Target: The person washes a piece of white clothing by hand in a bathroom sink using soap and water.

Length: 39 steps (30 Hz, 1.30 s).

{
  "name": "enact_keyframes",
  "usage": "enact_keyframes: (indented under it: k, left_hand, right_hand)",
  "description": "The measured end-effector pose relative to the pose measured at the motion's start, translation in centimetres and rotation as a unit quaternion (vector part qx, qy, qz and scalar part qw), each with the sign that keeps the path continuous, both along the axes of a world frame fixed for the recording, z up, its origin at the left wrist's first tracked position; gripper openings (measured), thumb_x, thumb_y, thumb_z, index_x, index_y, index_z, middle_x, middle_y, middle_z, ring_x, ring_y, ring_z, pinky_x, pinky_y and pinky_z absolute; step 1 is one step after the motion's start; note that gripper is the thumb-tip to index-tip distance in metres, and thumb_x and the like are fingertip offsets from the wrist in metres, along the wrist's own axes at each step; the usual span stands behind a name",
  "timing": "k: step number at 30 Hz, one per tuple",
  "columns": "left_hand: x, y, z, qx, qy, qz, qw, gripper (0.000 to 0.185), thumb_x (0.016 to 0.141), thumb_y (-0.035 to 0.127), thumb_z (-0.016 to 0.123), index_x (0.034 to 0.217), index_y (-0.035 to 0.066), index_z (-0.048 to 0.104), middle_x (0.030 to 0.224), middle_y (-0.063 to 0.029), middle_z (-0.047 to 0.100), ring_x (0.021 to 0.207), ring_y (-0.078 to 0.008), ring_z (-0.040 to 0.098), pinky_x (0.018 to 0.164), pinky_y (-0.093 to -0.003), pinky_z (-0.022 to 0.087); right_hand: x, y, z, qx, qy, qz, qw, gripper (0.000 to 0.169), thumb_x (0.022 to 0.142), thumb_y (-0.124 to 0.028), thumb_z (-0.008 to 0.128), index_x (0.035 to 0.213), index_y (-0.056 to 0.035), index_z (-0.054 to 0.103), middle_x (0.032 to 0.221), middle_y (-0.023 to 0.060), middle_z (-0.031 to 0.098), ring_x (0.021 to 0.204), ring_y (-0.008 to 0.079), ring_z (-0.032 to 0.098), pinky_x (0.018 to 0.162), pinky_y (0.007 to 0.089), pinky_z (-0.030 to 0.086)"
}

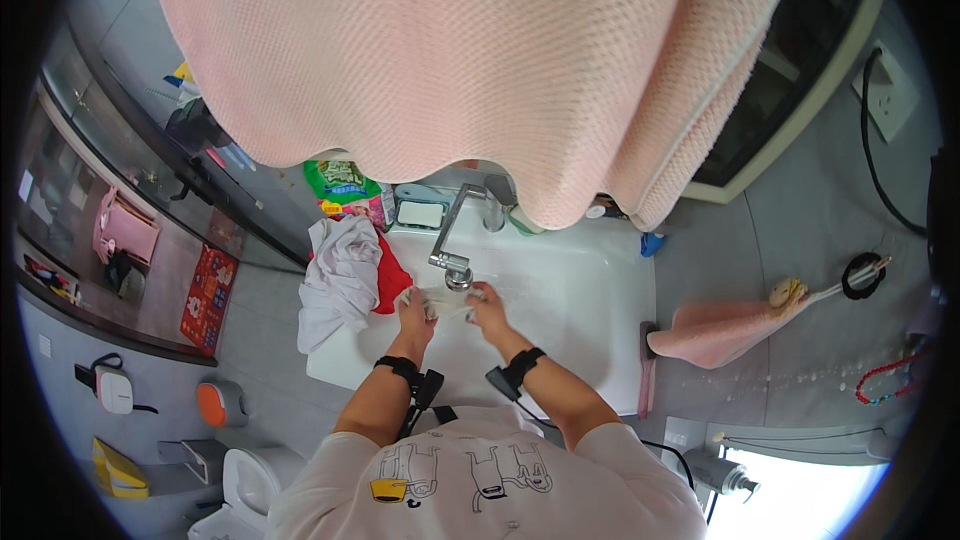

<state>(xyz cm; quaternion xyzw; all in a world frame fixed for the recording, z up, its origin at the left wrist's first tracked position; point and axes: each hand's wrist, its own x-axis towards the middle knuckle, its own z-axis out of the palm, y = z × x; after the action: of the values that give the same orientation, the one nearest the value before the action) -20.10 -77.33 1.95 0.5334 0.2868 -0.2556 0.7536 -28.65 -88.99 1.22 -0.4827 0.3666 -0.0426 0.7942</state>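
Observation:
A wet, whitish cloth (450,303) is stretched between my two hands, just below the spout of a chrome faucet (453,261), over a white sink (555,315). My left hand (417,315) grips its left end, and my right hand (489,309) grips the other end. Close to my left hand, a red cloth (391,276) lies on the sink's left side. A crumpled white garment (339,270) lies beside it and hangs over the rim. Both wrists wear black straps with small devices.
Behind the sink are a bar of white soap in a dish (420,213) and a green detergent bag (341,181). A large pink towel (480,75) hangs above the back edge. A smaller pink towel (712,326) hangs at the right wall. A toilet (251,480) stands at lower left.

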Motion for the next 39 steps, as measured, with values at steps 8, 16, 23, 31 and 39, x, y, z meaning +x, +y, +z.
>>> enact_keyframes:
  k: [8, 16, 23, 31, 39]
  left_hand:
    - [-2.1, -1.5, -3.6, -0.316, 0.099, -0.182, 0.926, 0.032, 0.086, 0.029, 0.043, 0.112, 0.010, 0.042, 0.102, -0.0096, 0.051, 0.096, -0.0260, 0.050, 0.082, -0.0425, 0.042]
    - [-1.9, 0.2, -2.8, -0.324, 0.168, -0.121, 0.923, 0.023, 0.089, 0.025, 0.034, 0.105, 0.010, 0.043, 0.103, -0.0083, 0.052, 0.092, -0.0242, 0.052, 0.080, -0.0398, 0.044]
    - [0.0, 0.7, 4.0, -0.256, 0.255, -0.127, 0.924, 0.026, 0.090, 0.023, 0.034, 0.111, 0.014, 0.044, 0.099, -0.0063, 0.053, 0.089, -0.0240, 0.053, 0.079, -0.0388, 0.044]
    - [-1.0, -1.2, -2.2, -0.216, 0.146, -0.149, 0.954, 0.032, 0.091, 0.022, 0.028, 0.115, 0.011, 0.045, 0.108, -0.0071, 0.053, 0.099, -0.0206, 0.050, 0.087, -0.0355, 0.040]
    - [-0.4, -0.2, -1.0, -0.151, 0.103, -0.171, 0.968, 0.035, 0.091, 0.032, 0.032, 0.104, 0.005, 0.050, 0.098, -0.0043, 0.057, 0.087, -0.0172, 0.056, 0.079, -0.0300, 0.045]
  right_hand:
    - [2.9, 3.3, 1.1, -0.431, 0.146, -0.037, 0.890, 0.030, 0.072, -0.025, 0.057, 0.085, 0.0017, 0.049, 0.090, 0.0202, 0.052, 0.083, 0.0319, 0.052, 0.066, 0.0413, 0.043]
    - [2.0, 4.6, -7.3, -0.554, 0.145, 0.057, 0.818, 0.041, 0.071, -0.026, 0.057, 0.096, 0.0036, 0.045, 0.101, 0.0253, 0.045, 0.102, 0.0394, 0.040, 0.085, 0.0440, 0.035]
    - [4.5, 3.5, -2.5, -0.411, 0.168, 0.004, 0.896, 0.039, 0.071, -0.025, 0.059, 0.094, 0.0023, 0.043, 0.087, 0.0182, 0.055, 0.087, 0.0335, 0.053, 0.076, 0.0391, 0.041]
    - [3.8, 2.2, -5.6, -0.449, 0.186, 0.156, 0.860, 0.034, 0.078, -0.026, 0.048, 0.100, -0.0010, 0.048, 0.099, 0.0192, 0.054, 0.092, 0.0312, 0.052, 0.080, 0.0386, 0.039]
    - [2.6, -2.9, -11.5, -0.389, -0.006, 0.095, 0.916, 0.032, 0.069, -0.016, 0.059, 0.096, -0.0014, 0.048, 0.080, 0.0139, 0.058, 0.075, 0.0298, 0.056, 0.066, 0.0343, 0.044]
